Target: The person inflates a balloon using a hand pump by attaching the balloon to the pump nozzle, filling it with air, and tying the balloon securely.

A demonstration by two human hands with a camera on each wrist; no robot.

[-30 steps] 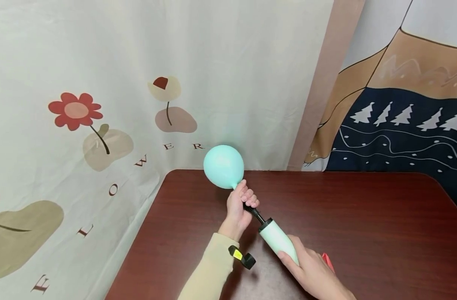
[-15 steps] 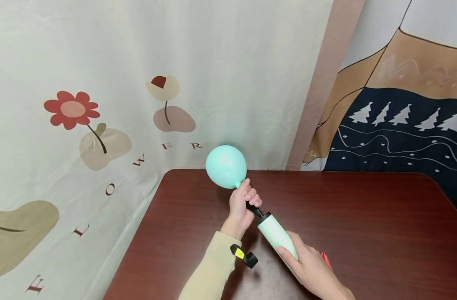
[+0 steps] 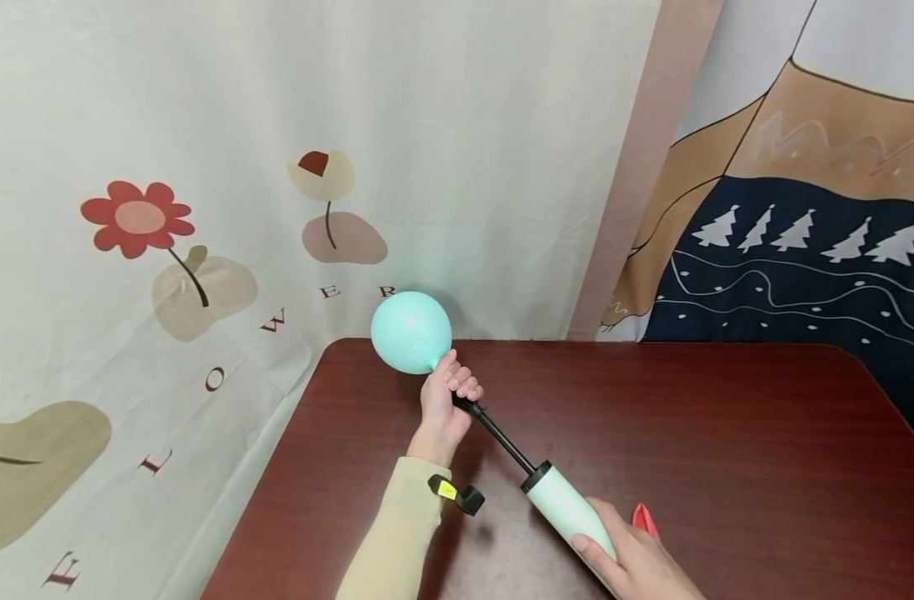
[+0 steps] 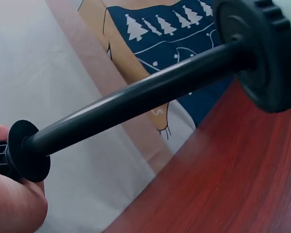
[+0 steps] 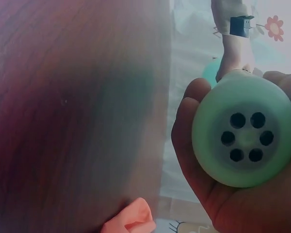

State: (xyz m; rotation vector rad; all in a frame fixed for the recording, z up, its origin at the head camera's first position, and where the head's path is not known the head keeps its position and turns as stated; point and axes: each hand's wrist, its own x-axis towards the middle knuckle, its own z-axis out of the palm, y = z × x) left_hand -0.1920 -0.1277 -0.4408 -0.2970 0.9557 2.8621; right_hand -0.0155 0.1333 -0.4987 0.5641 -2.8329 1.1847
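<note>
A partly inflated light-blue balloon [image 3: 412,332] stands above the far left of the table, its neck pinched in my left hand [image 3: 445,400]. That same hand grips the black nozzle end of a hand pump, and the balloon's mouth is hidden inside the fingers. From there a long black rod [image 4: 136,104] runs to the pump's pale green barrel [image 3: 572,510]. Fingers and thumb of my right hand [image 3: 636,554] wrap round the barrel. The right wrist view shows the barrel's end cap [image 5: 245,138] with several holes in it.
A red balloon [image 3: 644,520], uninflated, lies on the dark red-brown table [image 3: 726,450] just beyond my right hand. A printed cloth [image 3: 501,167] hangs behind the table. On my left wrist sits a small black camera [image 3: 467,499] with a yellow patch.
The rod first slid into the barrel, then came out to show much more of its length. My left hand and the blue balloon shifted left, while the right hand drew back toward me.
</note>
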